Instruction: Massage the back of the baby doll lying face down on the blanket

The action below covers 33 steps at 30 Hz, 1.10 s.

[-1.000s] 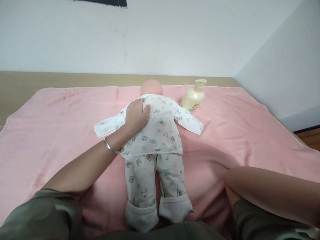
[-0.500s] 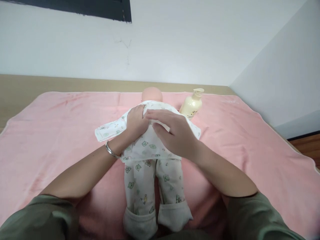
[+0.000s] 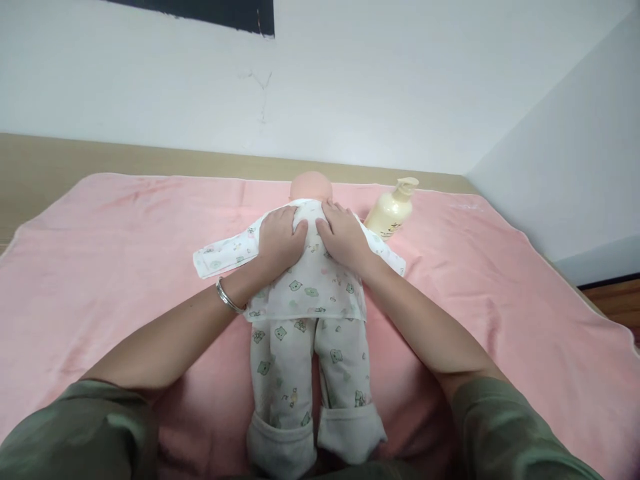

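A baby doll [image 3: 311, 185] lies face down, its bald head pointing away from me. It wears a white printed shirt [image 3: 313, 287] and matching printed trousers [image 3: 290, 373] with rolled cuffs. My left hand [image 3: 281, 235] rests on the left side of its upper back, fingers laid over the shoulder and thumb toward the spine. On the right side of the upper back lies my right hand [image 3: 345, 237], flat on the shirt, its thumb pointing inward. Neither hand grasps anything. A silver bracelet [image 3: 227, 297] circles my left wrist.
A cream pump bottle [image 3: 390, 212] lies tilted just right of the doll's shoulder. Underneath is a pink blanket [image 3: 125, 280] on a wooden surface [image 3: 40, 160]. A white wall [image 3: 350, 87] rises behind, meeting another wall at the right.
My right hand has come down from above the middle of the doll's back to lie flat on its right shoulder. My left hand stays on the left shoulder. The view has shifted slightly.
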Motion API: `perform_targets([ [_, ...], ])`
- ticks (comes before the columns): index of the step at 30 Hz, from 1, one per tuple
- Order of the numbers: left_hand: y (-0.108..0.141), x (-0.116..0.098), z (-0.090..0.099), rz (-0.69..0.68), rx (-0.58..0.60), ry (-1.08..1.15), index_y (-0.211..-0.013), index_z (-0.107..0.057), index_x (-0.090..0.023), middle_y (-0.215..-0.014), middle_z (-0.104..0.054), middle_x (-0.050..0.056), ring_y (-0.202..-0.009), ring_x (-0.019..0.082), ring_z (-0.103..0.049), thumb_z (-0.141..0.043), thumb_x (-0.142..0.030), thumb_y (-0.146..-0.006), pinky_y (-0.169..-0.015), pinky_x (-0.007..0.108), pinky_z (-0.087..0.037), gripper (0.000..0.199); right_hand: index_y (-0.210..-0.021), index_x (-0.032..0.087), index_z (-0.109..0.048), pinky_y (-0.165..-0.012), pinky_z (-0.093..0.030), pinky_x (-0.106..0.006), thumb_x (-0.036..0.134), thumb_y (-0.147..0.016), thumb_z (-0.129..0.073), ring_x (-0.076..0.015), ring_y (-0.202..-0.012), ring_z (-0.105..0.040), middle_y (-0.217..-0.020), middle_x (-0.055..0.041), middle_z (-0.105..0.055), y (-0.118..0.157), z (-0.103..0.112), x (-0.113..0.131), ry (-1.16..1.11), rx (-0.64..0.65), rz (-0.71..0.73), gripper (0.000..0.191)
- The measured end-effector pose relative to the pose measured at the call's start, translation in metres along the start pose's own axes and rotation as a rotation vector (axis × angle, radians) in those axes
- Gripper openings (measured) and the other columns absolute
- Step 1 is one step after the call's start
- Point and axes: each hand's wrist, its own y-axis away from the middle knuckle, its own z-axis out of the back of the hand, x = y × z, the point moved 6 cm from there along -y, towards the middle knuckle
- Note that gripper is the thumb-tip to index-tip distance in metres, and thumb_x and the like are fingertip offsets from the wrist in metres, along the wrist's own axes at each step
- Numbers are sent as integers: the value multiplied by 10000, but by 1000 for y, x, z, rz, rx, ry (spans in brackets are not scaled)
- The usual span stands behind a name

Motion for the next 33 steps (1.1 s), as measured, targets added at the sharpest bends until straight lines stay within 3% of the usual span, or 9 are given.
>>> perform_targets([
  [3,-1,-1,1,7,22,-7,-1120,-661,-136,-1148,-712,153,-1089,311,-637,-331,-347,-930,-1016,468,-483,435,-1475,-37,-459,-1244,-305,-575,267,-1024,-310,-401,-1470,-408,-1534,-267,-481,18,-2,21,108,-55,45,564],
  [6,-3,-1,2,3,51,-23,-997,-657,-151,-1033,-713,148,-986,304,-645,-317,-345,-939,-926,457,-501,396,-1486,14,-471,-1289,-250,-540,234,-1013,-308,-356,-1516,-357,-1579,-216,-448,24,-7,36,102,-73,183,545],
  [9,0,-5,4,-29,37,-51,-1060,-647,-145,-1075,-705,157,-1029,311,-633,-309,-329,-952,-951,467,-494,400,-1516,59,-444,-1295,-254,-542,288,-999,-356,-324,-1542,-324,-1615,-170,-416,9,-8,19,-16,12,155,572],
  [13,15,-24,8,-133,-12,-169,-1155,-634,-96,-1167,-677,197,-1141,333,-603,-295,-259,-968,-1047,490,-451,420,-1561,38,-344,-1287,-229,-577,376,-999,-372,-330,-1562,-288,-1642,-195,-359,-10,-3,-8,-88,66,50,656],
  [17,22,-36,10,-224,9,-200,-1069,-642,-88,-1130,-671,215,-1147,327,-597,-273,-187,-951,-1086,470,-440,399,-1432,28,-493,-1230,-337,-541,301,-997,-376,-338,-1423,-481,-1488,-221,-547,-4,2,0,-3,30,71,527],
  [20,8,-24,11,-148,93,-142,-956,-625,-152,-1045,-686,179,-1027,312,-625,-332,-210,-917,-989,465,-493,301,-1292,49,-596,-1144,-431,-514,243,-993,-353,-344,-1280,-575,-1335,-216,-646,10,1,20,88,-26,137,431],
  [25,-10,1,9,63,205,-71,-933,-618,-180,-988,-710,139,-887,282,-638,-304,-361,-954,-800,418,-511,363,-1385,16,-550,-1259,-318,-491,195,-994,-296,-325,-1432,-463,-1477,-222,-551,21,-3,36,144,-68,233,499],
  [29,5,-19,11,-108,107,-247,-918,-627,-152,-973,-682,175,-957,312,-629,-277,-284,-967,-903,466,-498,376,-1421,14,-500,-1242,-344,-502,279,-1014,-317,-320,-1460,-435,-1527,-213,-511,1,-3,9,24,12,96,519],
  [33,21,-37,10,-314,80,-320,-869,-635,-149,-960,-660,190,-1023,330,-617,-265,-187,-949,-930,483,-499,380,-1320,29,-550,-1151,-422,-514,341,-1015,-361,-346,-1315,-546,-1396,-225,-609,-8,2,-3,30,12,22,476],
])
